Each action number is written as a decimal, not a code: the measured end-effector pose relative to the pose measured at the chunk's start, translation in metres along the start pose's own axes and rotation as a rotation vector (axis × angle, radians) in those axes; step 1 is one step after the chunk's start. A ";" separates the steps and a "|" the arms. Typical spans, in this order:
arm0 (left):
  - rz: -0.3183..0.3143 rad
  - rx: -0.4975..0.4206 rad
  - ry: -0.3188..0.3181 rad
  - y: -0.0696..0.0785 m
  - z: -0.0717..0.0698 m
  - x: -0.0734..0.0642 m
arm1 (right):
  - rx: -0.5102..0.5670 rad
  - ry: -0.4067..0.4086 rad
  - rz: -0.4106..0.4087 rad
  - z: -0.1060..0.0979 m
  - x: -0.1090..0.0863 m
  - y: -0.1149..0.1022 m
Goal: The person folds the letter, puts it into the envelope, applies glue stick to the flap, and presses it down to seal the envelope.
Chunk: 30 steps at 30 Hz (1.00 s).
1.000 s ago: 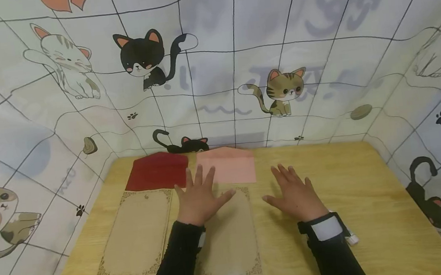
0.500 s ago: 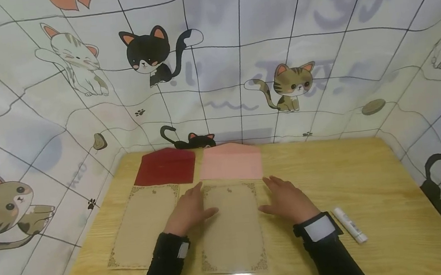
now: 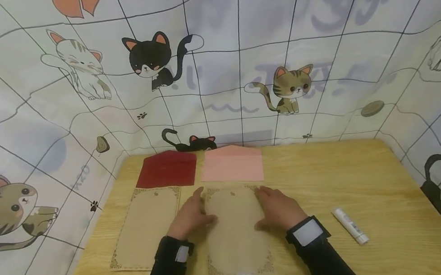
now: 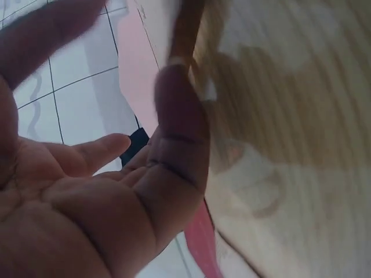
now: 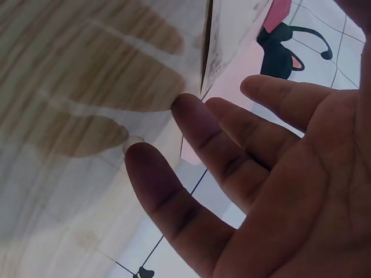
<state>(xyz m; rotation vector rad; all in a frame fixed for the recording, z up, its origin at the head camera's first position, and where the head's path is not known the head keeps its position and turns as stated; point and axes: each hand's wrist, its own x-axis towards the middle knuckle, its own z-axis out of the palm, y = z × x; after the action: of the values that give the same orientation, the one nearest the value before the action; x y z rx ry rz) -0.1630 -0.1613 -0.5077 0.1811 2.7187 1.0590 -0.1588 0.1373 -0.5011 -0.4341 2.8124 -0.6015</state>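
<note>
In the head view, a tan sheet of paper (image 3: 237,231) with ornate corner borders lies flat at the middle of the table. My left hand (image 3: 190,215) is at its upper left edge, fingers relaxed and thumb toward the sheet. Opposite it, my right hand (image 3: 279,208) touches the upper right edge, its thumb reaching over the paper. Neither hand visibly grips the sheet. In the left wrist view, the palm of my left hand (image 4: 116,191) shows, fingertips by the tabletop. The right wrist view has my right hand (image 5: 278,168) with loosely bent fingers near the sheet's edge.
A second bordered sheet (image 3: 147,227) lies to the left, partly behind the left hand. Behind the sheets are a red envelope (image 3: 167,171) and a pink envelope (image 3: 232,165). A white capped tube (image 3: 350,226) lies at right. Cat-print cloth (image 3: 217,74) encloses the table.
Both hands have come down from spread positions to the middle sheet's two sides. The right hand has moved left onto its edge. The sheet's lower end has shifted slightly right.
</note>
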 end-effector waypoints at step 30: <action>0.055 -0.479 0.042 0.043 -0.022 0.005 | 0.811 -0.212 -0.209 -0.033 -0.001 0.060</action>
<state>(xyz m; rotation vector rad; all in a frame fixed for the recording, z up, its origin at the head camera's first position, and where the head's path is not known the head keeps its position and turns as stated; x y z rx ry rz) -0.1716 -0.1435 -0.4633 0.1543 2.4147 1.7023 -0.1818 0.2019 -0.4974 -0.5669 2.0905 -1.5331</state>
